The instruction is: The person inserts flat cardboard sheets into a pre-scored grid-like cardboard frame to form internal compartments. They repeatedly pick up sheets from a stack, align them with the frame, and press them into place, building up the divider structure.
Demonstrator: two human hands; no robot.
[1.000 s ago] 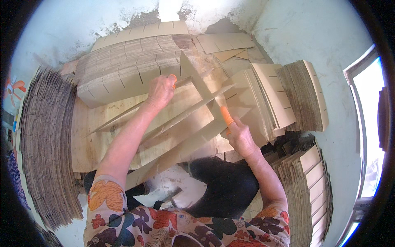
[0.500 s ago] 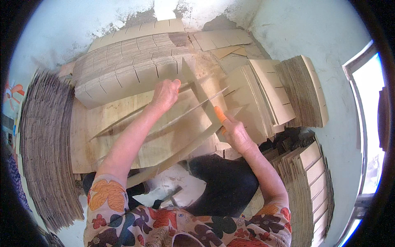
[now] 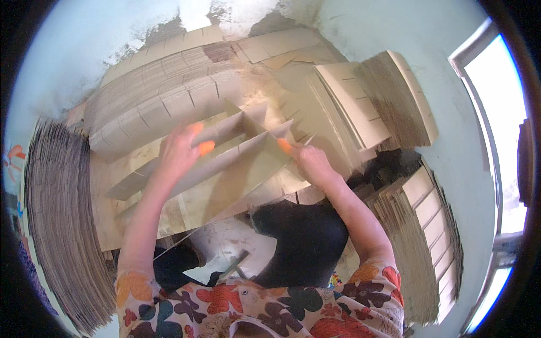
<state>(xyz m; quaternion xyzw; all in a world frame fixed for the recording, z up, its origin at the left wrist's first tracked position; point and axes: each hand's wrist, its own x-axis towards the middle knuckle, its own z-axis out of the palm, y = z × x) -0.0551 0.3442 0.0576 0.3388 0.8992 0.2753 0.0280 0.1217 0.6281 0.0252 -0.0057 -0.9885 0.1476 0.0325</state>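
Note:
Two long cardboard strips (image 3: 217,160) stand on edge on the wooden board, running side by side from lower left to upper right. A cardboard cross strip (image 3: 255,130) meets them near their right ends. My left hand (image 3: 179,151) is over the long strips, left of the crossing, with thumb and finger apart and nothing visible between them; it is slightly blurred. Orange covers sit on its fingertips. My right hand (image 3: 313,163) pinches the near right end of the cross strip, its orange-covered finger in front; the exact grip is partly hidden.
Slotted cardboard sheets (image 3: 163,107) stand in a long stack at the back. A tall strip stack (image 3: 62,225) rises at the left. More cardboard stacks (image 3: 338,107) are on the right, with another stack (image 3: 414,242) below. My legs are under the board's near edge (image 3: 203,225).
My left hand has let go of the cross strip, moved left and opened. The cross strip now sits lower across the long strips. My right hand stays at its end; the view has shifted.

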